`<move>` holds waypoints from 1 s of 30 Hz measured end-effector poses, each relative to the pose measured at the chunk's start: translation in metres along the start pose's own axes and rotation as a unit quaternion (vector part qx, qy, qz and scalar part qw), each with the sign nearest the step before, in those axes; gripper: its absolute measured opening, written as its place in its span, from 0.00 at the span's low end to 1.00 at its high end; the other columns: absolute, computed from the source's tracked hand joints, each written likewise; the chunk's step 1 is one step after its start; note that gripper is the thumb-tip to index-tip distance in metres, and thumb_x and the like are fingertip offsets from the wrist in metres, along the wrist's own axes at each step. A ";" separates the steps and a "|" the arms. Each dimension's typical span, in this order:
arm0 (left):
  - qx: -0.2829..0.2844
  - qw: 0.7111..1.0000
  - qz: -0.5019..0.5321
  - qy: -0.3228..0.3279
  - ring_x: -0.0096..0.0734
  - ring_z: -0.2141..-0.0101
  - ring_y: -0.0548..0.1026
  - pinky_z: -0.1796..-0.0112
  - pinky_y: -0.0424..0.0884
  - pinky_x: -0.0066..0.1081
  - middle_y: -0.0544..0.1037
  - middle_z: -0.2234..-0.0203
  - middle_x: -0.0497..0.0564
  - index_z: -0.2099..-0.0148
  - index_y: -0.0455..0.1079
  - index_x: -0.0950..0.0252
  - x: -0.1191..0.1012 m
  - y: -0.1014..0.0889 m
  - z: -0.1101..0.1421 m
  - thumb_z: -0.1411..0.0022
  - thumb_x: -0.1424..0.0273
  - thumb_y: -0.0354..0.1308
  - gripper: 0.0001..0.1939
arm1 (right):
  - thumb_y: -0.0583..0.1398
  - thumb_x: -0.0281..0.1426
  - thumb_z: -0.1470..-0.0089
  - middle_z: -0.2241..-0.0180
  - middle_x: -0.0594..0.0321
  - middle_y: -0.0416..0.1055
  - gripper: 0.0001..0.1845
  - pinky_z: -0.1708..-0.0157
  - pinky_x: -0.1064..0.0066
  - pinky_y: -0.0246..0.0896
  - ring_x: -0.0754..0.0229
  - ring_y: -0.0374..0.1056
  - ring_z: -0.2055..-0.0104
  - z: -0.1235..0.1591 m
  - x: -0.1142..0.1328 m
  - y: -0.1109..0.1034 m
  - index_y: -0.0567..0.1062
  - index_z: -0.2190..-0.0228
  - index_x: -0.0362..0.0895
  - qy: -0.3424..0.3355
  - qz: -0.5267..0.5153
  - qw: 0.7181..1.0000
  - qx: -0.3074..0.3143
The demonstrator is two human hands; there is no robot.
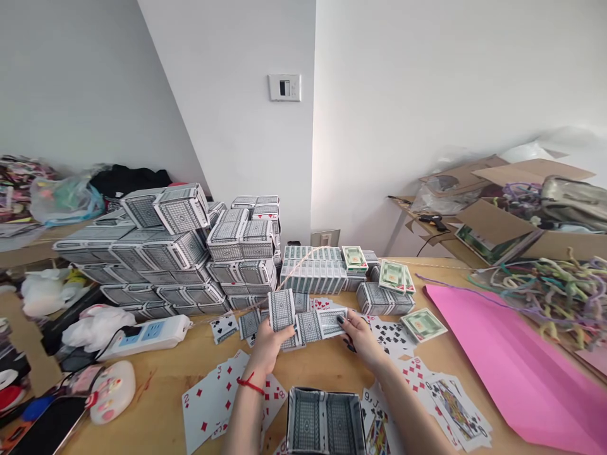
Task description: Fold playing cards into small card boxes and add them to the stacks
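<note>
Pink paper, fuzzy stems and playing cards suggest a craft workspace.

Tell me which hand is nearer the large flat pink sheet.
Right. The right hand is left of the large flat pink sheet, with white face-up playing cards between them; the left hand is farther left, beyond the right hand.

Left card: grey-and-white patterned back showing, white border, long side pointing away from the person, lower end pinched under the thumb of the left hand.
Middle card: same grey back, slightly tilted, between the other two; whether it is joined to them cannot be told.
Right card: paler, broad white edges, lying crosswise, its right end gripped by the right hand.
Place: over the counter, contact unclear.
</note>
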State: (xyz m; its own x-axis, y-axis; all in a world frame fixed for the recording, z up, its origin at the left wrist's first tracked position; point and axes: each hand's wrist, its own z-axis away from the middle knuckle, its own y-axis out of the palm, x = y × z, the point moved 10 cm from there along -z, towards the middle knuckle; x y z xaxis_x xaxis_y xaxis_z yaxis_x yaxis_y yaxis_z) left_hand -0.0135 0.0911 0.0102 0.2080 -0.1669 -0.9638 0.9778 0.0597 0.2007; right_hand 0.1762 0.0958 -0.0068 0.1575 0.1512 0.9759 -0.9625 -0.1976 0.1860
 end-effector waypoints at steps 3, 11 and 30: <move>0.012 1.000 -0.006 0.004 0.44 0.59 0.74 0.60 0.69 0.37 0.78 0.63 0.56 0.61 0.72 0.68 0.001 0.002 0.000 0.58 0.71 0.63 0.19 | 0.55 0.48 0.52 0.85 0.75 0.48 0.19 0.85 0.76 0.38 0.70 0.42 0.85 0.001 0.005 0.004 0.62 0.73 0.45 -0.018 0.011 1.000 0.013; 0.019 0.999 -0.045 0.007 0.42 0.59 0.73 0.59 0.68 0.36 0.78 0.62 0.55 0.61 0.72 0.67 0.004 0.015 0.000 0.57 0.70 0.62 0.17 | 0.52 0.48 0.49 0.86 0.73 0.54 0.19 0.85 0.76 0.43 0.69 0.48 0.85 0.002 0.004 0.014 0.59 0.77 0.46 -0.039 0.082 0.996 0.025; -0.003 0.996 -0.084 0.021 0.41 0.61 0.75 0.62 0.70 0.35 0.78 0.63 0.54 0.60 0.71 0.65 0.012 0.013 -0.003 0.54 0.68 0.62 0.16 | 0.49 0.49 0.48 0.89 0.75 0.57 0.18 0.91 0.77 0.45 0.69 0.50 0.91 0.004 -0.015 0.018 0.56 0.74 0.48 -0.004 0.113 0.994 -0.007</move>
State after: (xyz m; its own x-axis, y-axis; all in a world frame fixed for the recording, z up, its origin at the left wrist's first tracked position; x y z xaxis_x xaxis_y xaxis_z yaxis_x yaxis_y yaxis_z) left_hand 0.0014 0.0926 0.0013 0.0396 -0.1347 -0.9901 0.9986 0.0397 0.0345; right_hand 0.1577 0.0856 -0.0181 -0.0620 0.0963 0.9934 -0.9764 -0.2122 -0.0404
